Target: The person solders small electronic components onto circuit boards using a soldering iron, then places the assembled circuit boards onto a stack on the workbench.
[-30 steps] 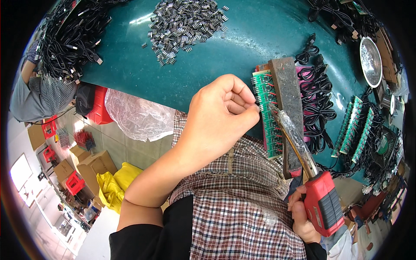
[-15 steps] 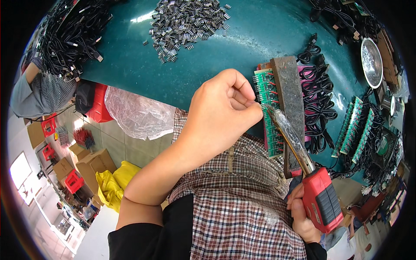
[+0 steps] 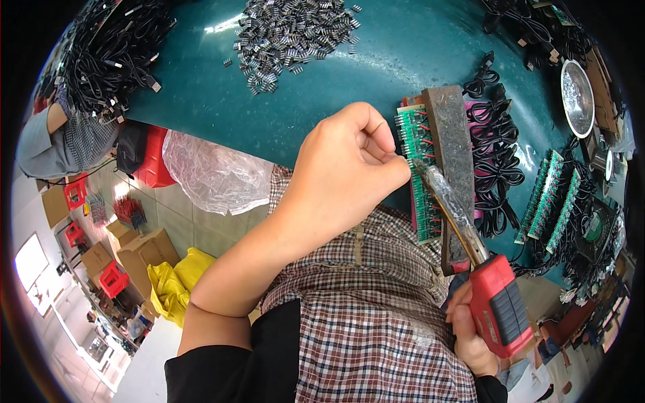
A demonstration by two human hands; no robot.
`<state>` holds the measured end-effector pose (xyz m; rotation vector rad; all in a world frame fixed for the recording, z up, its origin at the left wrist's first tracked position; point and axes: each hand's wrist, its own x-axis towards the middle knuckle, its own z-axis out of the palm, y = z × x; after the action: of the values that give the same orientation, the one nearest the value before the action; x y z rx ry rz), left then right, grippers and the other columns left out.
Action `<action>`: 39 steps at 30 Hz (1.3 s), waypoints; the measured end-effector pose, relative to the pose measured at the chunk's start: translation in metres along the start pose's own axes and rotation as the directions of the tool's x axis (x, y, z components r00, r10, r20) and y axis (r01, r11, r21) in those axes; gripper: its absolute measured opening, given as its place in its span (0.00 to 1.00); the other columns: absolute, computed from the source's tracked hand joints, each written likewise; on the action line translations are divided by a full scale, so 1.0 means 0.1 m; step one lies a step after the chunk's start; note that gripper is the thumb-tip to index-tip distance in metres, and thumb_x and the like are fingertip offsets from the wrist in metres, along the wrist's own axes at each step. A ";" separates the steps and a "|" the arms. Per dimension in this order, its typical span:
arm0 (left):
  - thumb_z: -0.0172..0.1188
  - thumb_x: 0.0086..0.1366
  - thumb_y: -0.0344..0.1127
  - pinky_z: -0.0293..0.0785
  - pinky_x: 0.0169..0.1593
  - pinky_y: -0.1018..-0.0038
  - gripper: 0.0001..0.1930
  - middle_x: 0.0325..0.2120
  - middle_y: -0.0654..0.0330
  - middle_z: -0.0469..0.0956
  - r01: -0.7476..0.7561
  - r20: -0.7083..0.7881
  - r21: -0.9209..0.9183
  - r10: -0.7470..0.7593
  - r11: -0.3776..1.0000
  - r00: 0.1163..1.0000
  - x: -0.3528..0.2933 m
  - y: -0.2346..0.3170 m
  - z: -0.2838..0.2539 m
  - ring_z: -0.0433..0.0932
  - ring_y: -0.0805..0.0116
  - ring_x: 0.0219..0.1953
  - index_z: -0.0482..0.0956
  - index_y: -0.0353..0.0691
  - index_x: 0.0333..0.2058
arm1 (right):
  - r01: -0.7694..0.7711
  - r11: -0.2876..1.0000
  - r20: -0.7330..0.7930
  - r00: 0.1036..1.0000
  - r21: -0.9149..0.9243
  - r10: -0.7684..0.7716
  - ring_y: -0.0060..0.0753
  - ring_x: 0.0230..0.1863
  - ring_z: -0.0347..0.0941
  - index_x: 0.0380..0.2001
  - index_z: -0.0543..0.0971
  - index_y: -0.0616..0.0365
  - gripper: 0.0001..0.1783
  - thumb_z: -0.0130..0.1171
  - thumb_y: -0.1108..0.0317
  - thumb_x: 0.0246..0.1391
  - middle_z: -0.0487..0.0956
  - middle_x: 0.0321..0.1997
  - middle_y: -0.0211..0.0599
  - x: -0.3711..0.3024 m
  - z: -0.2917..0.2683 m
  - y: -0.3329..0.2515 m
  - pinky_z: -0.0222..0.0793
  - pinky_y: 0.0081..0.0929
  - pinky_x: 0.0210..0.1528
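A strip of green circuit boards with red wires stands against a dark grey block. At its left edge my left hand is closed in a pinch, thumb and forefinger pressed together; whatever lies between the fingertips is hidden. My right hand grips a soldering iron with a red and black handle. Its long metal barrel slants up to the left, and the tip reaches the board close beside my left thumb.
Many small black metal-legged parts lie heaped on the green table. Bundled black cables sit right of the block, with more boards beyond. A metal bowl stands far right. Another person's arm shows beside cables at left.
My left hand has shifted very slightly right along with the view. The iron's tip stays at the board, and both hands keep their grip.
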<state>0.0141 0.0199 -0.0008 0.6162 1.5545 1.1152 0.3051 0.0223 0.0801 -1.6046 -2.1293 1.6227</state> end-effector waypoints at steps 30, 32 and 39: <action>0.65 0.58 0.20 0.70 0.30 0.84 0.12 0.26 0.64 0.79 -0.017 -0.028 0.027 0.018 0.999 0.999 -0.02 0.02 0.03 0.77 0.83 0.27 0.69 0.38 0.32 | 0.052 0.996 0.000 0.999 -0.071 -0.052 0.41 0.25 0.78 0.32 0.82 0.59 0.09 0.64 0.65 0.51 0.79 0.26 0.38 -0.05 -0.01 0.09 0.74 0.33 0.29; 0.65 0.58 0.20 0.70 0.30 0.85 0.12 0.26 0.64 0.78 -0.020 -0.030 0.040 0.021 0.999 0.999 -0.02 0.02 0.02 0.77 0.84 0.27 0.69 0.38 0.32 | 0.040 0.995 0.014 0.999 -0.091 -0.039 0.41 0.25 0.78 0.32 0.82 0.59 0.09 0.64 0.65 0.51 0.79 0.26 0.38 -0.06 -0.02 0.08 0.74 0.33 0.29; 0.65 0.58 0.20 0.69 0.29 0.85 0.12 0.26 0.65 0.78 -0.025 -0.026 0.022 0.026 0.999 0.999 -0.01 0.00 0.04 0.76 0.84 0.27 0.69 0.38 0.32 | 0.014 1.000 0.033 0.999 -0.017 -0.014 0.24 0.27 0.69 0.37 0.70 0.59 0.19 0.59 0.52 0.65 0.73 0.28 0.35 -0.13 0.01 0.11 0.66 0.24 0.28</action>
<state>0.0181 0.0202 0.0003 0.6404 1.5868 1.1307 0.3180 0.0120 0.0786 -1.5748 -2.1712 1.6427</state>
